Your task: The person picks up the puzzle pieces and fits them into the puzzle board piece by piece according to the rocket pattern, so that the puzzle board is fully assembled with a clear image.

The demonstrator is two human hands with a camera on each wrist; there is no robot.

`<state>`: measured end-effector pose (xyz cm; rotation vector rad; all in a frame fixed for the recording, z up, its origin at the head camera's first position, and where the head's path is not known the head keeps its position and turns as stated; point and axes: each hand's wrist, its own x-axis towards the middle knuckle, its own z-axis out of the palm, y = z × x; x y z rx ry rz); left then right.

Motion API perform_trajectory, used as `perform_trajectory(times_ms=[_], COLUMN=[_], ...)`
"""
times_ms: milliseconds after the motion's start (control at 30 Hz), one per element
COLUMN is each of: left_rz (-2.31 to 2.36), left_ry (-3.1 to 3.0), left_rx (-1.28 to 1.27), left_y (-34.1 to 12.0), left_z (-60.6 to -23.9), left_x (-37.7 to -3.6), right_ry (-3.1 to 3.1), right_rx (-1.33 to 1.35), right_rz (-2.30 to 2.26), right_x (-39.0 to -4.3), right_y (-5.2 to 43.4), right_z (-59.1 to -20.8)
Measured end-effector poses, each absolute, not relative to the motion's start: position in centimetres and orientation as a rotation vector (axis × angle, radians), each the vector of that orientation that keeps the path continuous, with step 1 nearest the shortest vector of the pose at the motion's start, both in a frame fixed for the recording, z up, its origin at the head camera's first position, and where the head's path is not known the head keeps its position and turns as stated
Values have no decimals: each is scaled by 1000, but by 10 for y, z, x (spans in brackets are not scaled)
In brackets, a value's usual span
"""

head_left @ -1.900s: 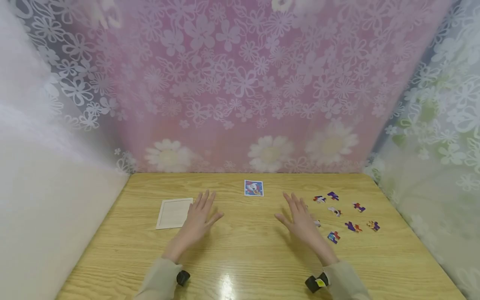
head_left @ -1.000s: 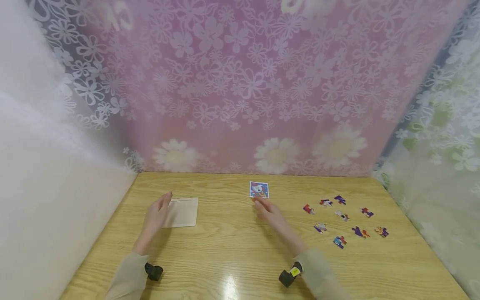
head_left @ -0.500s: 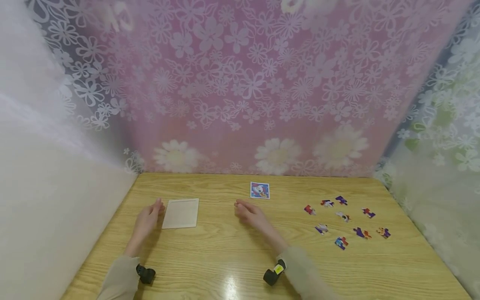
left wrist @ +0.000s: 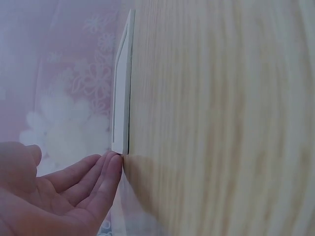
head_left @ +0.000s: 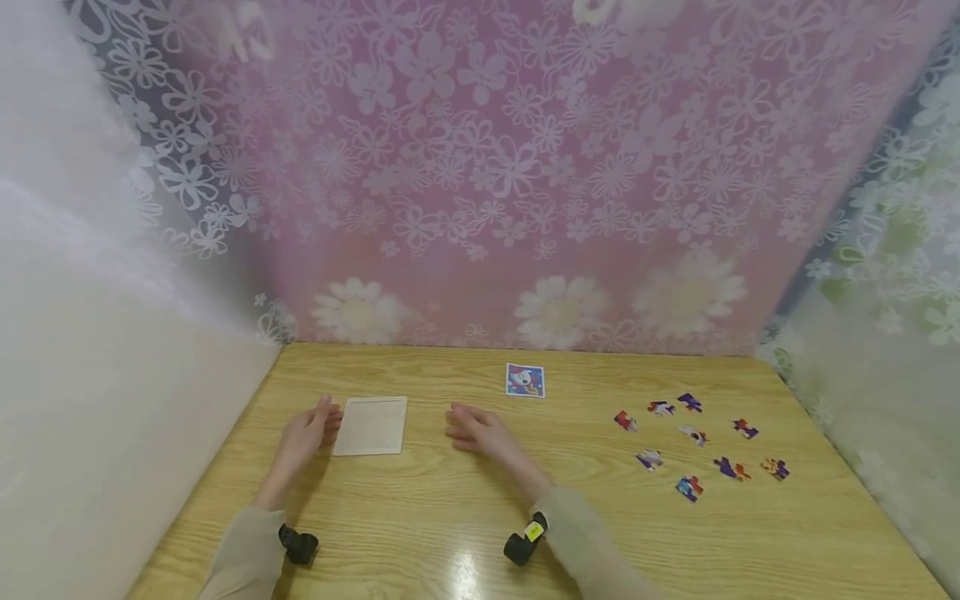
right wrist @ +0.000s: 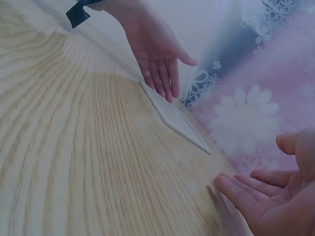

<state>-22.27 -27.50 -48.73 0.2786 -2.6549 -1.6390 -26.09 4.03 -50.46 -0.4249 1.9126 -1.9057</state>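
Wooden table (head_left: 465, 525): left hand (head_left: 307, 437) fingers straight, touching white board (head_left: 371, 426) edge; right hand (head_left: 476, 433) relaxed, empty, beside it.

A small curtained-off recording booth. Floral lace curtains (head_left: 480, 167) wall in a wooden desk (head_left: 480, 517). Scattered puzzle pieces (head_left: 697, 446) lie there.

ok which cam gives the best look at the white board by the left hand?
Head view: the white board lies flat on the table, whole outline visible, left hand at its left edge. Left wrist view shows it edge-on with fingertips touching a corner. Right wrist view shows it small and slanted.
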Motion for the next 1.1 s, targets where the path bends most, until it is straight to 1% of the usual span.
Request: perform_trajectory(times_ms=[433,833,1100], left_rz=[-1750,-1868,-1871], left_ry=[-2574,-2591,-2578], left_rx=[290,221,255], left_y=[-266,-256,-252], left_z=[-489,-487,-489], left_x=[-224,-219,-221], right_ry=[1772,1751,1733], right_rx=[-363,-397,-361], right_rz=[-1958,-1903,-1910], right_x=[-260,-253,-252], right_y=[20,18,18], right_z=[-510,-506,-504])
